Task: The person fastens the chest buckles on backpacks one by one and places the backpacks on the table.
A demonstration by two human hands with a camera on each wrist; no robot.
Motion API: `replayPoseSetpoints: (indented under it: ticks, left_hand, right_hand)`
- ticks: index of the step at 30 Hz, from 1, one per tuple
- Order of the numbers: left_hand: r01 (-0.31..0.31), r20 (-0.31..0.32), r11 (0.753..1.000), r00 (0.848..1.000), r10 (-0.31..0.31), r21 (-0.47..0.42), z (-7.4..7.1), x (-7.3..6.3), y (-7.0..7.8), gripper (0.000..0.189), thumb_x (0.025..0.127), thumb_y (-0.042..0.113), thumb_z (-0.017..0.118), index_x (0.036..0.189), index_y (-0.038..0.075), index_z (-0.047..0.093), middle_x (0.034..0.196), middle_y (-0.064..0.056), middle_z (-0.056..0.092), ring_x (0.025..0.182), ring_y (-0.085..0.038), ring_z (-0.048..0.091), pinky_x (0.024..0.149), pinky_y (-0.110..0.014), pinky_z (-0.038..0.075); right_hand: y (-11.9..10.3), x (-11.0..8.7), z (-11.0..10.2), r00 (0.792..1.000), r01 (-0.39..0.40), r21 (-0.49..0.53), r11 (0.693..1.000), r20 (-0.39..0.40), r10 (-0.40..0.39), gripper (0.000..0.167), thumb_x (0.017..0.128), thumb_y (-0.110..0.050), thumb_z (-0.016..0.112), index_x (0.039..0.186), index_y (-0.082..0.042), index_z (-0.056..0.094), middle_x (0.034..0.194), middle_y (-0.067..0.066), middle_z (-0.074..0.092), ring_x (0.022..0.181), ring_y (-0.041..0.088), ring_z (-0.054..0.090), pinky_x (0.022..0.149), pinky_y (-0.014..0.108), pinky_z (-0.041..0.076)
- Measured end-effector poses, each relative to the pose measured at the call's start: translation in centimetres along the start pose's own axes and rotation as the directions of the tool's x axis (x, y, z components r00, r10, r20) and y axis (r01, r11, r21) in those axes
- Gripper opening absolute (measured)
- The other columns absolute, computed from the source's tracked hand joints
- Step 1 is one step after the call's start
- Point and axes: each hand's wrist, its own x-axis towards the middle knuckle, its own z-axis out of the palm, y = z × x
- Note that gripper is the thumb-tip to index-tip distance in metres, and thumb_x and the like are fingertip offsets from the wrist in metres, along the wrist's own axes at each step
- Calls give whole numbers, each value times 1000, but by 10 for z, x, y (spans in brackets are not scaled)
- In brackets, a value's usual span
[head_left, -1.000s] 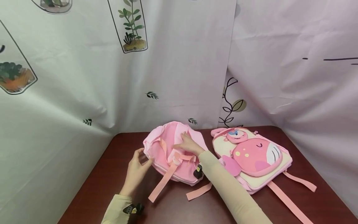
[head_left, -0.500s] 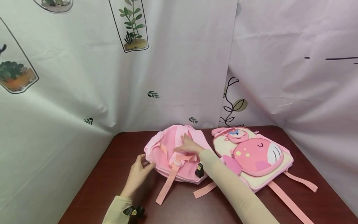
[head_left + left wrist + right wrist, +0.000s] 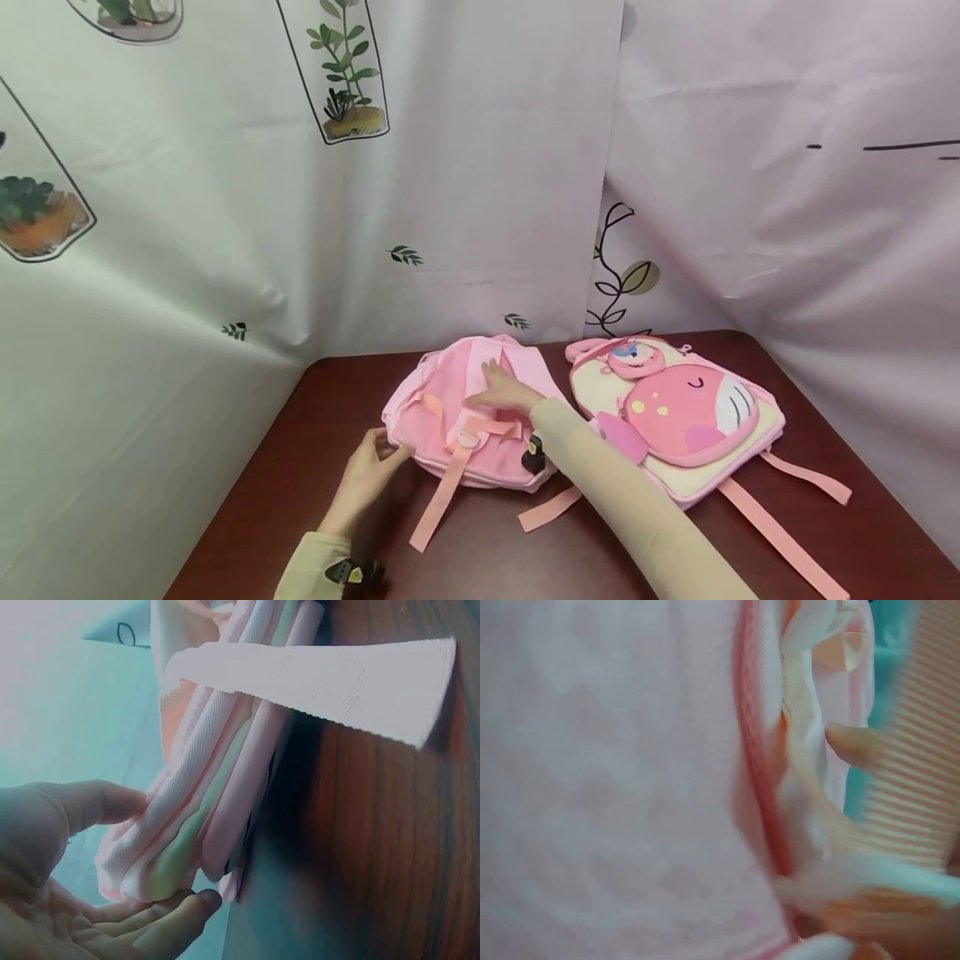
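A pink backpack [image 3: 528, 362] lies with its straps and back panel up at the middle of the table. My left hand [image 3: 365, 477] pinches its near left corner. In the left wrist view, the thumb [image 3: 112, 801] presses one side of the layered pink and pale green edge, with fingers curled under the other. My right hand [image 3: 506, 390] rests on the back panel over the straps, its thumb and a finger spread straight. The right wrist view is blurred; pink fabric [image 3: 607, 780] and a ribbed strap [image 3: 915, 750] cover most of that hand. A loose strap [image 3: 442, 498] hangs toward me.
To the right lies another backpack, a cream and pink whale backpack [image 3: 648, 417], front up, with straps [image 3: 780, 533] trailing toward the near right. A dark red-brown table [image 3: 300, 467] carries both. White printed curtains [image 3: 495, 183] stand behind and at the sides.
The pink backpack's raised body has lowered and flattened, and it has shifted slightly to the right. My left hand has followed its corner a little downward; the right hand stays on the back panel.
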Motion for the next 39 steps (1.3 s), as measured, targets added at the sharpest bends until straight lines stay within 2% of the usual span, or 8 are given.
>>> replayPoseSetpoints:
  ticks: [4,8,15,19,22,30,35,39]
  left_hand:
    - [12,20,1000,1000,-11,-12,-4,3,-2,66,90,34,76,133,-7,47,120,-26,65,114,-40,63,93,-51,53]
    - [-12,23,1000,1000,12,-18,-10,8,0,67,89,31,76,136,-7,45,126,-28,61,118,-41,61,96,-51,51]
    - [-59,36,996,998,56,70,-19,15,6,67,90,31,75,136,-8,47,133,-29,55,125,-43,52,104,-57,42]
    - [-96,35,993,995,94,72,-22,18,10,62,91,25,75,136,-8,48,133,-29,54,126,-43,50,106,-58,40]
    - [-119,38,991,992,116,69,-23,20,13,62,91,23,75,138,-7,47,132,-29,54,126,-43,49,105,-58,40]
    - [-158,42,974,987,154,164,-24,24,18,65,91,25,74,139,-8,47,137,-29,49,127,-44,46,106,-59,38]
    - [-242,45,956,970,238,163,-18,31,25,61,90,22,75,137,-6,51,137,-27,49,125,-43,49,107,-58,39]
    - [-338,79,928,941,329,156,-7,37,34,56,88,20,77,133,-7,56,132,-27,54,123,-42,52,105,-59,40]
  right_hand:
    - [-8,1,-8,1000,5,13,1000,-13,-4,94,94,-40,66,156,9,16,163,26,14,153,33,11,123,41,13]
    - [-16,1,-20,998,17,39,999,-63,-14,89,95,-38,65,156,8,20,161,25,23,150,34,22,122,42,18]
    - [-27,-9,-46,992,7,116,993,-123,7,84,97,-41,62,158,2,22,161,20,29,149,32,26,120,47,24]
    - [-24,-18,-58,991,-12,153,988,-132,33,83,97,-43,61,159,-1,24,162,19,27,149,34,24,119,52,23]
    - [-19,-23,-65,989,1,167,986,-146,24,80,98,-41,61,158,-1,27,162,21,28,149,36,25,119,52,22]
    - [0,-41,-70,988,7,140,990,-156,15,78,98,-39,61,158,-3,27,162,18,30,149,34,24,120,50,20]
    - [1,-60,-68,991,14,56,998,-137,-6,81,97,-42,60,157,0,27,158,23,35,145,38,33,118,52,26]
    - [2,-72,-62,991,41,2,999,-131,-41,81,97,-41,61,155,5,28,158,25,33,145,39,31,118,52,25]
